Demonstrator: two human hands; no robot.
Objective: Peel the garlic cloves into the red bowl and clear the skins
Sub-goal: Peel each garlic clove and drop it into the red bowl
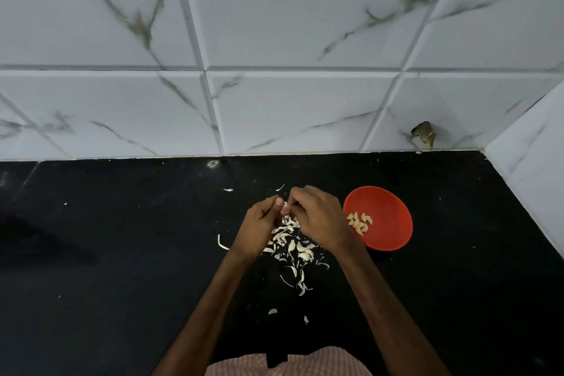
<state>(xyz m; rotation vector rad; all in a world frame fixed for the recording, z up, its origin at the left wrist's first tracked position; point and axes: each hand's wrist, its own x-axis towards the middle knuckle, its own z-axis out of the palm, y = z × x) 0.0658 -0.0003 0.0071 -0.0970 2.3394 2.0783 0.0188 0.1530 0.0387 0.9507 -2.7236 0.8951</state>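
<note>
So that skins point(293, 249) fall onto one heap on the counter point(122, 253), the left hand point(262, 224) and right hand point(319, 220) meet just above it, fingers curled, pinching what seems a mostly hidden clove point(285, 205), with the bowl point(392, 207) of peeled cloves point(360, 223) just beside the right wrist.

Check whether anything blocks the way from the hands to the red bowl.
Nothing visible does. The red bowl sits uncovered right beside the right hand, which with the left hand pinches a mostly hidden clove above the skins pile, short of the bowl.
</note>
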